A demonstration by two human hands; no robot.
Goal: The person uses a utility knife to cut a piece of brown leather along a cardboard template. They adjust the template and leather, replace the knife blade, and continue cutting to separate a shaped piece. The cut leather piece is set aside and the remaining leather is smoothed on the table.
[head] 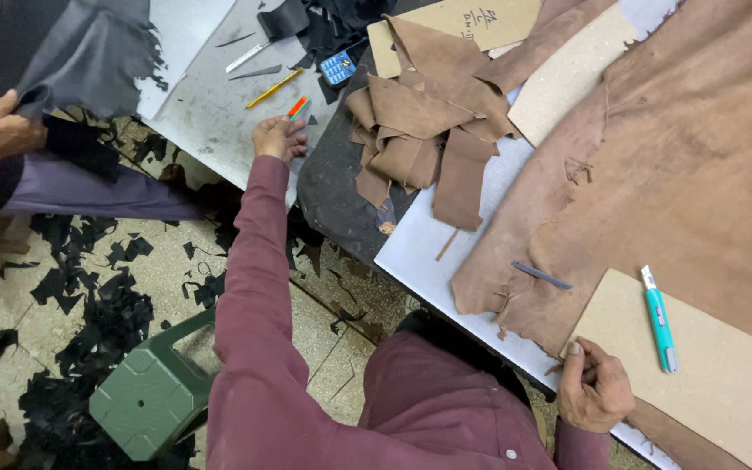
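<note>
My left hand [278,137] reaches far out to the neighbouring grey table, fingers curled at a small orange-and-green marker [298,107] lying there; I cannot tell whether it grips it. My right hand [594,387] rests in a loose fist on the near corner of a tan cardboard pattern [724,383], holding nothing visible. The pattern lies on a large brown suede hide [698,174]. A teal utility knife [659,320] lies on the cardboard just right of my right hand. A thin dark strip [540,275] sits on the hide.
A heap of brown leather scraps [415,139] lies between my arms. Another person's hand [2,130] holds black leather at far left. A yellow pencil [273,89], a blue calculator [338,67] and more cardboard [567,74] lie beyond. A green stool [151,393] stands among black offcuts on the floor.
</note>
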